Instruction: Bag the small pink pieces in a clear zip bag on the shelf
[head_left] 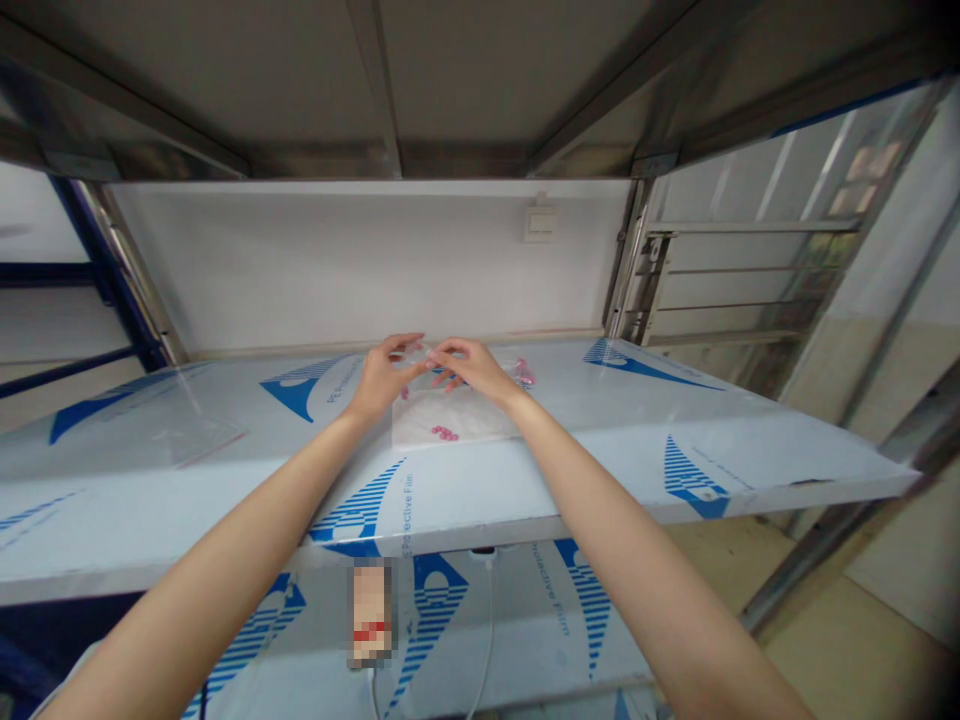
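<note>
Both hands meet at the middle of the film-covered steel table [480, 490]. My left hand [385, 377] and my right hand [469, 367] pinch the top edge of a clear plastic zip bag [450, 420], which lies mostly flat on the table. Several small pink beads [445, 433] sit in the lower part of the bag. Just right of my right hand lies a small cluster of pink beads [524, 373]. A second clear bag with a red seal line [199, 437] lies flat to the left, beyond reach of either hand's fingers.
A steel shelf [375, 90] runs overhead, and a white wall with a switch plate [540, 223] stands behind the table. A metal rack [720, 270] stands at the right. Below the table's front edge are a lower shelf, a white cable [487, 640] and a pixelated object [371, 612].
</note>
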